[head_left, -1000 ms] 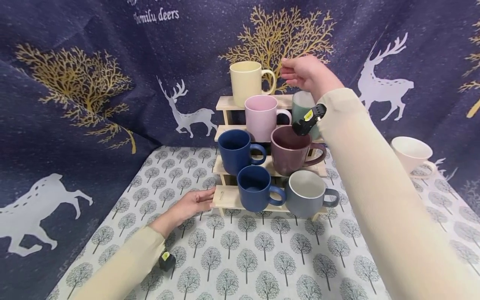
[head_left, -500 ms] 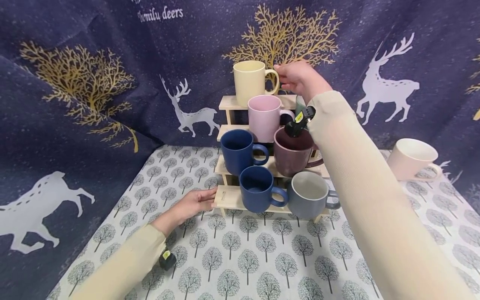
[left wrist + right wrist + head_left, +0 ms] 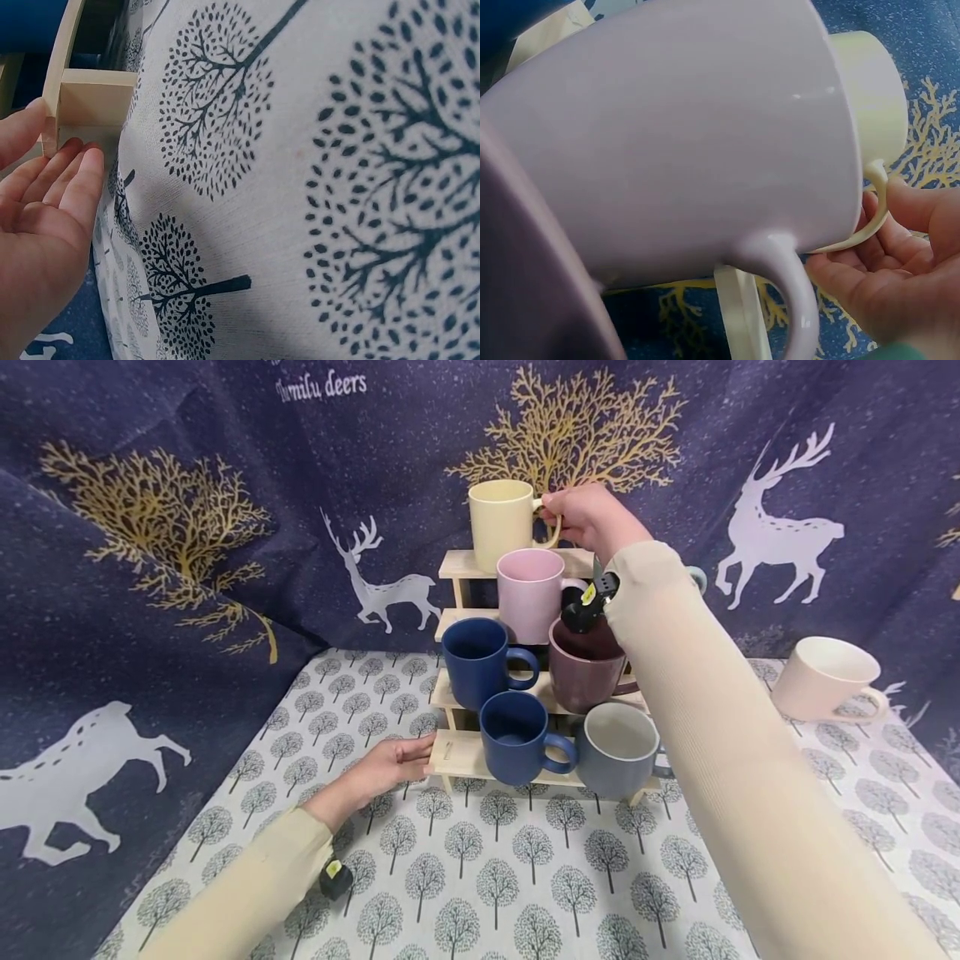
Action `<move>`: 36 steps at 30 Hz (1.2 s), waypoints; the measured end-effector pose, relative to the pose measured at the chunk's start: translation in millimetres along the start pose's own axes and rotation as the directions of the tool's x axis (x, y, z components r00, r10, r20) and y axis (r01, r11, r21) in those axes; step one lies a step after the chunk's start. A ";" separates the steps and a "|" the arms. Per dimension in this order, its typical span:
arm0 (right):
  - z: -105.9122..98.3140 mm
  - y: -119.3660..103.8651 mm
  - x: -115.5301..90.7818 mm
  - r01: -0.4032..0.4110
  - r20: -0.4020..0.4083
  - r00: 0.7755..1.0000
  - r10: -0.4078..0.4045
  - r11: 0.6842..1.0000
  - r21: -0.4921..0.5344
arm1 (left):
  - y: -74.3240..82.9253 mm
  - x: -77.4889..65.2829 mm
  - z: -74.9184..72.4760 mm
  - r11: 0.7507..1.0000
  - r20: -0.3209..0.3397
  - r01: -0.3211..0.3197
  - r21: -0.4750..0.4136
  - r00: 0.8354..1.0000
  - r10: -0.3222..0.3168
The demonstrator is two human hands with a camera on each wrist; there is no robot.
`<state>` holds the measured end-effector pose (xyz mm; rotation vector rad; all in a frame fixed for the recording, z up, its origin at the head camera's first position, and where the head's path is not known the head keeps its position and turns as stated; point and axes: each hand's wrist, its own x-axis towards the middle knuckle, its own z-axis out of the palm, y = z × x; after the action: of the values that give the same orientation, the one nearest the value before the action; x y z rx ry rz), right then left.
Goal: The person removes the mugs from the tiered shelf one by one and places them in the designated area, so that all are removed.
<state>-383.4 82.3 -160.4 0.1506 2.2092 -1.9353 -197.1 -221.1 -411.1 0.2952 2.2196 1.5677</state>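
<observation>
One yellow mug [image 3: 501, 527] stands upright, handle [image 3: 863, 235] rightward; right hand [image 3: 592, 517] pinches it, left hand [image 3: 386, 768] the shelf [image 3: 461, 753]

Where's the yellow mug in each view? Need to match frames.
Head: yellow mug upper centre, at the top of the wooden rack.
Left wrist: not in it.
Right wrist: upper right, partly behind the pink mug.
Shared landmark: wooden rack; upper left in left wrist, a strip at bottom centre in right wrist.

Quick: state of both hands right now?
Left hand: closed, gripping the end of the bottom wooden shelf.
Right hand: closed, holding the yellow mug by its handle.
</observation>
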 end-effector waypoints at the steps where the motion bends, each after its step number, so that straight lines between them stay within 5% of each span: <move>1: -0.2 1.0 -0.1 0.010 -0.003 1.000 -0.010 1.000 -0.001 | 0.0 0.4 0.0 1.000 0.000 0.000 0.000 1.000 0.000; 19: 3.8 10.5 -3.5 0.178 0.010 0.983 -0.182 0.949 -0.259 | -1.0 1.4 -1.0 0.999 -0.003 0.001 0.035 1.000 -0.001; 36: -1.7 4.4 -8.6 0.240 0.017 0.970 -0.241 0.954 -0.179 | 1.2 0.5 -1.2 1.000 0.004 -0.003 0.023 1.000 0.003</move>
<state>-374.2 85.1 -162.6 -0.1479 2.4918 -1.8338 -198.2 -221.5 -409.7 0.3082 2.2368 1.5422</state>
